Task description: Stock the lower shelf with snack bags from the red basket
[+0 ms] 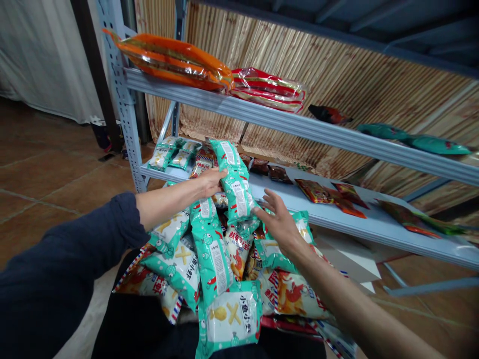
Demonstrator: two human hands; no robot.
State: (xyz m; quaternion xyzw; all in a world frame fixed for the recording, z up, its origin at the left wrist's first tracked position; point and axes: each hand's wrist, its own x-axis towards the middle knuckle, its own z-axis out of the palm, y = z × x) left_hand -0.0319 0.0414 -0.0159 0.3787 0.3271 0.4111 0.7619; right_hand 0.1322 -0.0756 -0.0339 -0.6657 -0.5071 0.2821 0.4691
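My left hand (210, 180) is closed on a strip of teal snack packets (235, 183), holding it up in front of the lower shelf (359, 223). Beside the strip's lower end is my right hand (280, 223), fingers spread, fingertips touching or almost touching it. Below both hands lies a heap of snack packets (220, 279), teal ones and white ones with red print. More teal packets (172, 153) lie at the left end of the lower shelf.
The blue metal rack has an upper shelf (299, 127) carrying an orange bag (175, 61), a red bag (267, 89) and teal bags (411, 137). Red and orange packets (329, 195) lie flat on the lower shelf. Brown tiled floor (48, 174) stretches to the left.
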